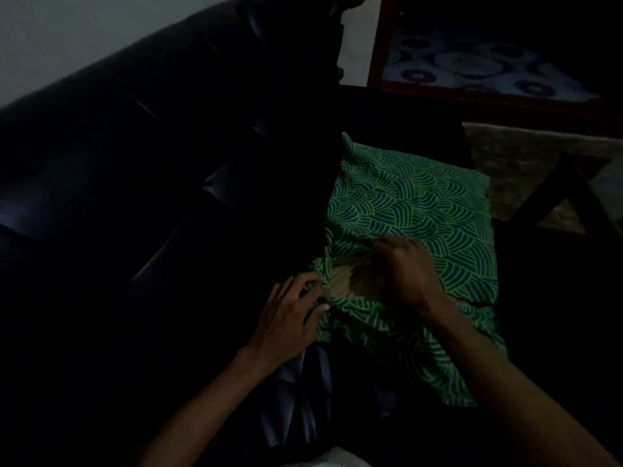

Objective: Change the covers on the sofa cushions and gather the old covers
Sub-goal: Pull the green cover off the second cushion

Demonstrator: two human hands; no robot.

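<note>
Dim light leaves most of the room in shadow, with a black leather sofa (141,170) filling the left and middle of the view and a pale wall behind it at far left. On its seat, right of centre, lies a cushion in a green cover (414,203) printed with curved leaf-like lines.

Near the cover's near-left edge the left hand (286,318) pinches the bunched cloth at the side of the opening, fingers curled on the fabric, probably to hold the mouth steady. Between the two hands the cover gapes and a pale cushion insert (340,286) shows through.

Just right of that gap, the right hand (404,267) reaches down at the opening with its fingers bent over the upper lip of cloth; whether they clamp the fabric or push at the insert I cannot tell. Judging by this, the cover is being worked on or off at its mouth, and which way is not clear.

At far right stand a dark wooden table (488,92) with a patterned top and a light patterned rug (512,163) on the floor.
</note>
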